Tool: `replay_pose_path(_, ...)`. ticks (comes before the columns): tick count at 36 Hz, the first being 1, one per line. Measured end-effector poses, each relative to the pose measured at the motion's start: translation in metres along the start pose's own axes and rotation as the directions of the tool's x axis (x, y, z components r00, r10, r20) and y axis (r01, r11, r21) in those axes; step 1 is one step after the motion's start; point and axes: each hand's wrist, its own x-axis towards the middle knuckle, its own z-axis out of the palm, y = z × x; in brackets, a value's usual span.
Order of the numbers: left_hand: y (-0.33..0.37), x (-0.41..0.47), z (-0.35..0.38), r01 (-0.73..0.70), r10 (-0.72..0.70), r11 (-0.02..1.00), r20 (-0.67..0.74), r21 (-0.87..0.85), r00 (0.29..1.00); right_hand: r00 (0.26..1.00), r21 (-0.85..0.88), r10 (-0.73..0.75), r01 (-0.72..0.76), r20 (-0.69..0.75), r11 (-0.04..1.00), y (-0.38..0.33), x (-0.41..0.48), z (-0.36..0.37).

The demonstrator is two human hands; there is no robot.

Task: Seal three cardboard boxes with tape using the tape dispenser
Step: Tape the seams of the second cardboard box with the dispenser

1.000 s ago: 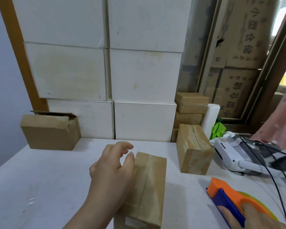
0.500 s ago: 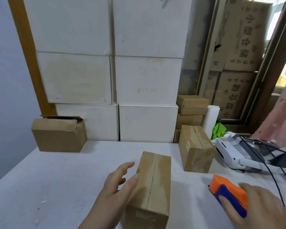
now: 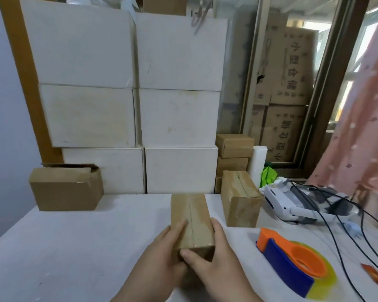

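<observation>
A small taped cardboard box [image 3: 191, 216] lies lengthwise on the white table [image 3: 74, 247] in front of me. My left hand [image 3: 162, 256] grips its near left side and my right hand [image 3: 214, 260] grips its near right corner, thumb across the front face. A second taped box [image 3: 240, 199] stands just right of it. A third box [image 3: 67, 187] with a raised flap sits at the far left by the wall. The orange and blue tape dispenser [image 3: 290, 262] rests on the table to the right, untouched.
A wall of white cartons [image 3: 135, 101] closes the back of the table. Small brown boxes [image 3: 235, 153] are stacked behind the second box. A white headset [image 3: 292, 199] with black cables [image 3: 347, 247] lies at the right, near a pink curtain [image 3: 362, 118].
My right hand let go of the tape dispenser and moved left onto the near box. Both hands now hold that box. The view has tilted upward.
</observation>
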Motion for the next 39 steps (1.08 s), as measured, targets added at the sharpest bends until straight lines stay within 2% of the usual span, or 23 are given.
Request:
replay_pose_path(6,0.018,0.063,-0.003,-0.054,0.056,0.994,-0.019,0.094,0.998,0.995,-0.205,-0.088,0.077,-0.043,0.976,-0.019,0.062,-0.029)
replay_pose_path(9,0.026,0.099,-0.004,-0.053,0.056,0.987,-0.017,0.15,0.998,0.994,-0.301,-0.088,0.064,-0.065,0.951,-0.029,0.092,-0.045)
replay_pose_path(13,0.03,0.135,0.0,-0.074,0.078,0.981,-0.014,0.178,0.997,0.996,-0.419,-0.085,0.069,-0.018,0.906,-0.042,0.121,-0.065)
replay_pose_path(17,0.031,0.157,0.008,-0.088,0.086,0.975,0.018,0.204,0.996,0.996,-0.6,-0.088,0.091,0.034,0.795,-0.035,0.141,-0.077)
replay_pose_path(21,0.028,0.172,0.017,-0.092,0.08,0.969,0.058,0.228,0.995,0.996,-0.819,-0.092,0.05,-0.004,0.571,-0.026,0.149,-0.087)
replay_pose_path(39,0.004,0.2,0.066,-0.116,0.099,0.95,0.073,0.29,0.992,1.0,-0.874,-0.002,0.014,0.015,0.485,0.021,0.158,-0.104)
